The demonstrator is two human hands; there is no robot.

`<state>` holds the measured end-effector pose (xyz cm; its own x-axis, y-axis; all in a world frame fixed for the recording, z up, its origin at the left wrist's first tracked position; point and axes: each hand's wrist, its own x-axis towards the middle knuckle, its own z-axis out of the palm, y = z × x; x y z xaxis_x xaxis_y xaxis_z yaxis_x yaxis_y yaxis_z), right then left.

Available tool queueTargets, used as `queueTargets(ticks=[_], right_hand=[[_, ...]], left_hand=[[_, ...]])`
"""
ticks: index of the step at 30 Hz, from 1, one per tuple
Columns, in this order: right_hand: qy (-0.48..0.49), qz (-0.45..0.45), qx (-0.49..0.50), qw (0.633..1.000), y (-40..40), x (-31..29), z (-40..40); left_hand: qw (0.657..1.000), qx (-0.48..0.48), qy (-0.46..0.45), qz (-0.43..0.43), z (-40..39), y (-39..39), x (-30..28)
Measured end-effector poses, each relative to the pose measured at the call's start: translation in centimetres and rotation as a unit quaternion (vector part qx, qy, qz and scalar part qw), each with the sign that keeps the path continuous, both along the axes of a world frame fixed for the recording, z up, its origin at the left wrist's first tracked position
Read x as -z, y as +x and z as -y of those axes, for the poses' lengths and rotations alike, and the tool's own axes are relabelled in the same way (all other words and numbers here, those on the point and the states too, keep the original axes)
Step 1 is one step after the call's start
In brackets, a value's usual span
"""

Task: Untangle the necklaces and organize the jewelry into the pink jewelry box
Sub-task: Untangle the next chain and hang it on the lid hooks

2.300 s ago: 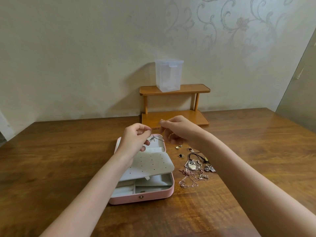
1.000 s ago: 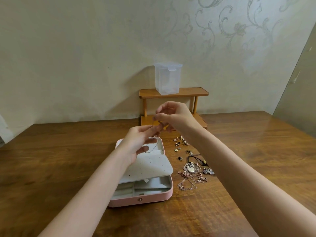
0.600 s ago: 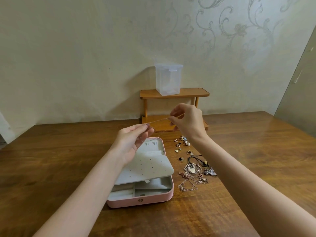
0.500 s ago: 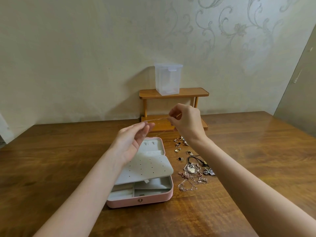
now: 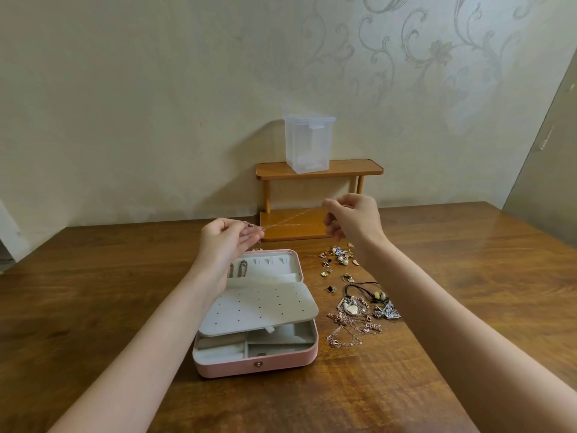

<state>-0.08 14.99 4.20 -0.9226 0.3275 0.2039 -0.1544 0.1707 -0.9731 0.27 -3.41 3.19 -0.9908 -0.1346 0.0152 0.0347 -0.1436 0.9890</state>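
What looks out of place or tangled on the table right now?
The necklace pile right of the pink jewelry box is knotted together. Loose earrings lie scattered behind it. Nothing looks spilled or broken.

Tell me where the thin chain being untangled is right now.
In the head view, the thin chain is stretched in the air between the left hand and right hand, above the far end of the open pink jewelry box.
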Motion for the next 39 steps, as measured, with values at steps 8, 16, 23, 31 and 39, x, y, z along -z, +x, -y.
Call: queueTargets(ticks=[8,16,23,31,39], right_hand=[[-0.049,-0.013,-0.009,0.999,0.3,-0.4,0.1],[-0.038,0.031,-0.054,0.997,0.5,-0.7,0.1],[-0.145,0.055,-0.042,0.987,0.1,-1.1,-0.8],[-0.391,0.156,-0.110,0.900,0.0,-0.6,-1.6],[-0.495,0.126,-0.126,0.850,-0.6,-1.0,-1.5]], left_hand=[[0.999,0.020,0.045,0.019,-0.1,0.0,0.4],[0.999,0.032,0.007,0.016,-0.1,0.0,0.4],[0.943,0.110,-0.311,-0.048,0.6,0.3,0.2],[0.924,0.126,-0.358,-0.050,1.4,0.2,0.1],[0.931,0.152,-0.330,-0.023,1.7,-0.1,0.8]])
